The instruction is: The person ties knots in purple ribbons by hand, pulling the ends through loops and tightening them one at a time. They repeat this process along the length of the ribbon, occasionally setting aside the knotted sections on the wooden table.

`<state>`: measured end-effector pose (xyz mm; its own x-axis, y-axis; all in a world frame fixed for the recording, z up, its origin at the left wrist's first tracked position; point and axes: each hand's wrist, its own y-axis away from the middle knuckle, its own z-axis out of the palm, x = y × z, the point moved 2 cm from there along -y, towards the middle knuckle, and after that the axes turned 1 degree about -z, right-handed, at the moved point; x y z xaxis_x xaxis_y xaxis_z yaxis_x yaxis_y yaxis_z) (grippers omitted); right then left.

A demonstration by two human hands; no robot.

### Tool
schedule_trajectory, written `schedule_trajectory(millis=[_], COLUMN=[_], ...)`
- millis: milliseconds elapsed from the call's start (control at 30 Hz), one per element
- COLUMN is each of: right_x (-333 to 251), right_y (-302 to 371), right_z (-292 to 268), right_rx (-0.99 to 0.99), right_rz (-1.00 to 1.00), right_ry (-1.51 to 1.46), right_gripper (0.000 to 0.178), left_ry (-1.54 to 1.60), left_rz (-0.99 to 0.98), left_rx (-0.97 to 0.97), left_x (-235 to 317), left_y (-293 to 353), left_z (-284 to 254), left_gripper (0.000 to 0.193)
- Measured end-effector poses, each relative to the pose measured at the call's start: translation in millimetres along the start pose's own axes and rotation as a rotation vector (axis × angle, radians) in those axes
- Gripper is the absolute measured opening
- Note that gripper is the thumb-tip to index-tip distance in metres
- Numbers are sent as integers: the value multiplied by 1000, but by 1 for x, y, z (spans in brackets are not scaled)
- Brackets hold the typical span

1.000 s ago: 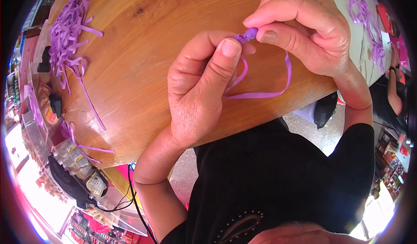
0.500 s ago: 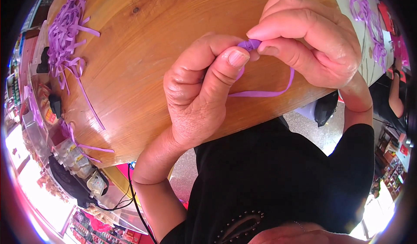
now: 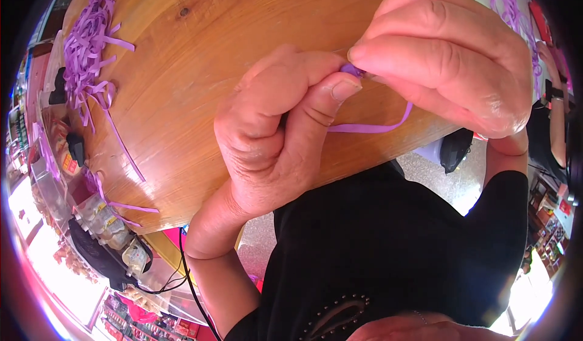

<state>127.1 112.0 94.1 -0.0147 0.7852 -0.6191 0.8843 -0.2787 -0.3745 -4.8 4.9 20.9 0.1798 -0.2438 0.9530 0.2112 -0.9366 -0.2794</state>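
Over the wooden table (image 3: 182, 98), my left hand (image 3: 267, 128) pinches a purple ribbon (image 3: 370, 128) between thumb and forefinger. The ribbon is folded or rolled into a small purple bundle at my fingertips, and most of that bundle is hidden. My right hand (image 3: 443, 61) meets it from the other side, its thumb and forefinger closed on the bundle's right end. The right thumb is largely out of sight behind the fingers. From the pinch, the ribbon's loose length loops below my hands and curves up to the right.
A heap of purple ribbon strips (image 3: 88, 55) lies at the table's left edge, some trailing toward me. More purple strips (image 3: 513, 13) lie on a pale surface at the right. A black mesh pouch (image 3: 97, 253) and a cable (image 3: 182, 262) are at lower left. Another person's arm (image 3: 555, 116) shows at far right.
My right hand has turned and shifted slightly right and lower, hiding its thumb. My left hand has rolled a little, and its fingers cover more of the purple bundle.
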Motion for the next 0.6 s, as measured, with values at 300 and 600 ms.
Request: schedule_trajectory(millis=[300, 600], right_x=[17, 46], right_y=[9, 9], right_z=[12, 26], right_rx=[-9, -135], right_rz=[-25, -43], right_ry=[-38, -328], right_gripper=[10, 8], left_ry=[-47, -164], left_rz=[-101, -82], left_rx=[15, 51], left_x=[-3, -8], left_y=[2, -4], left_z=[1, 1], left_gripper=[11, 11])
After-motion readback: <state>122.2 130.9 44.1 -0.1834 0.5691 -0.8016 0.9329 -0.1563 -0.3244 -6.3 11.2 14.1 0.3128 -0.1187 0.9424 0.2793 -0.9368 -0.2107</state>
